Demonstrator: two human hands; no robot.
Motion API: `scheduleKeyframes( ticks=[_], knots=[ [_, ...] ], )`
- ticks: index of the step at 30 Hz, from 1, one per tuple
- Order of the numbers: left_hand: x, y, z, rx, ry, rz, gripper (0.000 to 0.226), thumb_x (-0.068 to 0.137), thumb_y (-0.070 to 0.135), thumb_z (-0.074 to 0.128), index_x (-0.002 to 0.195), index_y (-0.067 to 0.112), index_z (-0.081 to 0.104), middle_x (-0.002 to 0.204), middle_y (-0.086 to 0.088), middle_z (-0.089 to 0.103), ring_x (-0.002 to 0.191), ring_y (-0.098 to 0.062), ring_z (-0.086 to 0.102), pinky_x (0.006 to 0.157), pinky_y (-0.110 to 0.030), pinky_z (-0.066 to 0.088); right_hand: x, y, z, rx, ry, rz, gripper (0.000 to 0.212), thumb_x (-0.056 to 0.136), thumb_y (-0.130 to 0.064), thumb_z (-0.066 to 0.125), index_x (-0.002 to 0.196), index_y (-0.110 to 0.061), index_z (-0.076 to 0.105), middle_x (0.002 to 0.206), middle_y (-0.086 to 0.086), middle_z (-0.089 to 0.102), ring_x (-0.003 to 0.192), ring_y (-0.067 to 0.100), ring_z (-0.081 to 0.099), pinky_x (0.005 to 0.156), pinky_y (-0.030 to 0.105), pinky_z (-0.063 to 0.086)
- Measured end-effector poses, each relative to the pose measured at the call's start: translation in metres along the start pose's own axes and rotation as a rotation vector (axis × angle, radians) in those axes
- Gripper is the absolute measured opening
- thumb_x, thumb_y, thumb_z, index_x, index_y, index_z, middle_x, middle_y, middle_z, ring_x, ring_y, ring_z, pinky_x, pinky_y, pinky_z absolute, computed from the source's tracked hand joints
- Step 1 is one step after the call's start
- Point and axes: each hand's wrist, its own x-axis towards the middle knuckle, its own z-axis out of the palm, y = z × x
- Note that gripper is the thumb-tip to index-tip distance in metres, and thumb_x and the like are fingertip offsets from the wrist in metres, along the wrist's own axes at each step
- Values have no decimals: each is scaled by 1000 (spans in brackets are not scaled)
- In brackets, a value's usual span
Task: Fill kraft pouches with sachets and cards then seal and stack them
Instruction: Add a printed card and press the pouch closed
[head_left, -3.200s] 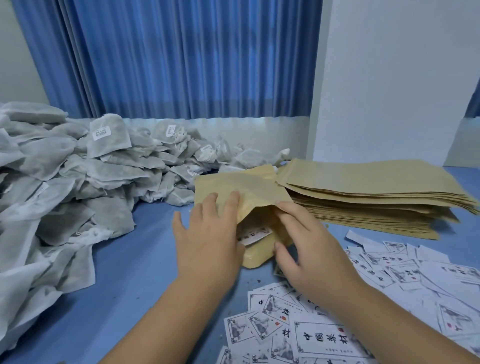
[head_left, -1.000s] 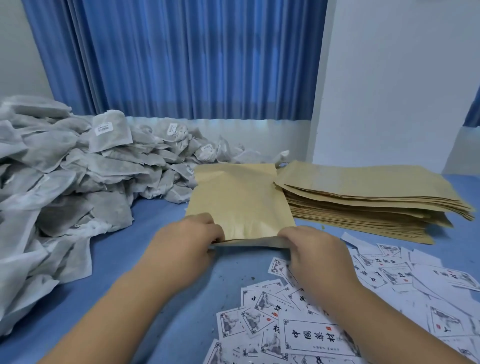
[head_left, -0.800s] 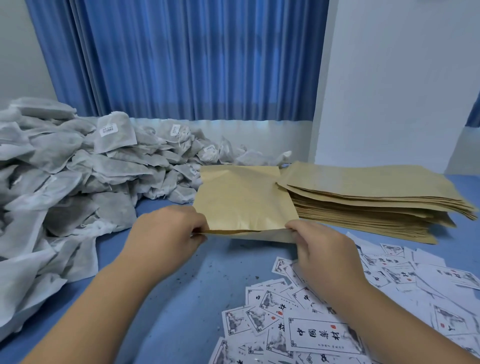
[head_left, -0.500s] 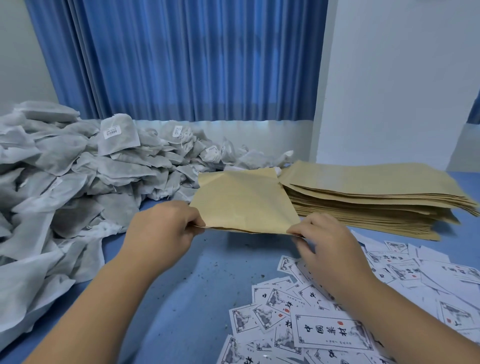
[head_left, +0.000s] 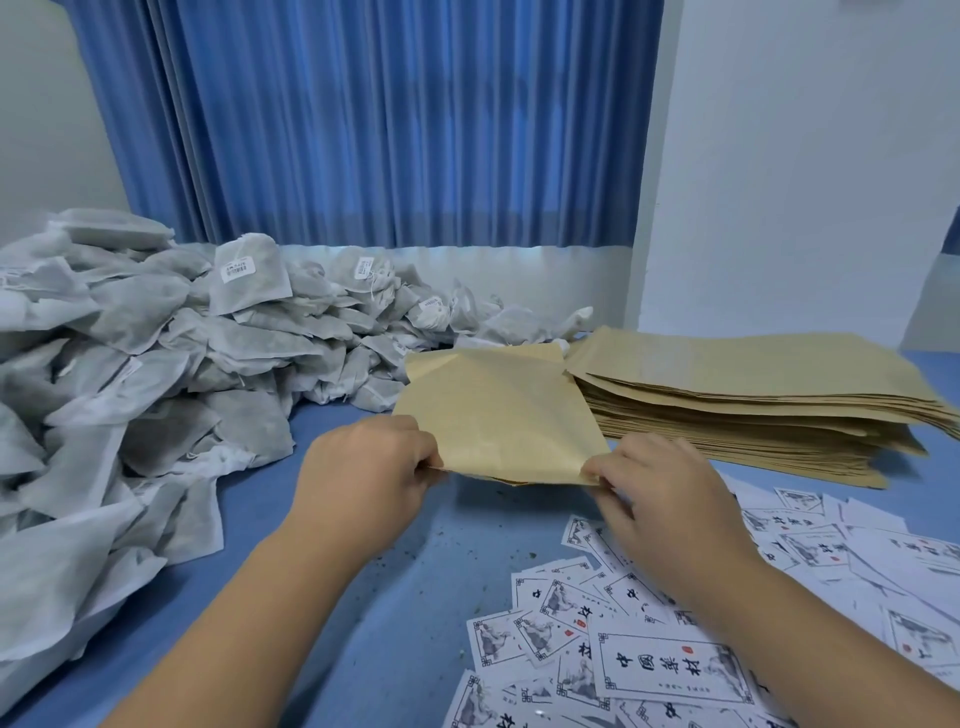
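Observation:
A kraft pouch (head_left: 498, 410) is held just above the blue table, its far end tilted away from me. My left hand (head_left: 371, 467) pinches the pouch's near left corner. My right hand (head_left: 654, 483) pinches its near right corner. The near edge looks pressed flat between the fingers; whatever is inside is hidden. A heap of grey-white sachets (head_left: 140, 364) fills the left side. Printed white cards (head_left: 670, 665) lie scattered at the front right, partly under my right forearm.
A stack of flat kraft pouches (head_left: 753, 395) lies at the right, just behind my right hand. Blue curtains and a white wall close off the back. Bare blue table (head_left: 405, 597) shows between my forearms, dotted with dark crumbs.
Earlier my hands worked at the open pouch mouth with a card visible inside. Since then they moved to the near corners, and the pouch has risen slightly off the table.

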Motion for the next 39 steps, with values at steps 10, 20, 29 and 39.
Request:
scheduleKeyframes(
  ticks=[10, 20, 29, 39],
  knots=[
    [0, 23, -1, 93, 13, 178, 30, 48, 14, 95, 51, 22, 66, 50, 8, 53, 42, -20, 50, 39, -24, 27, 0, 0, 0, -36, 54, -55, 15, 68, -4, 82, 67, -14, 70, 63, -2, 60, 57, 23, 56, 57, 35, 46],
    [-1, 39, 6, 69, 45, 203, 25, 53, 14, 91, 60, 19, 67, 60, 4, 57, 49, -24, 54, 42, -28, 29, 2, -9, 4, -57, 37, -110, 20, 63, -3, 82, 68, -18, 70, 65, -5, 59, 58, 21, 54, 60, 29, 39],
    [-1, 44, 10, 90, 16, 225, 27, 55, 11, 86, 57, 16, 59, 58, 3, 52, 48, -25, 51, 43, -25, 21, 3, -16, 3, -22, 14, -208, 8, 73, -13, 77, 71, -18, 71, 69, -5, 61, 64, 22, 57, 58, 33, 45],
    [1, 54, 17, 31, -2, 276, 25, 58, 11, 84, 54, 14, 59, 57, 0, 51, 47, -27, 50, 39, -30, 37, 2, -18, 7, 7, 25, -188, 10, 81, -20, 64, 74, -18, 71, 71, -5, 60, 67, 22, 58, 60, 36, 45]
  ],
)
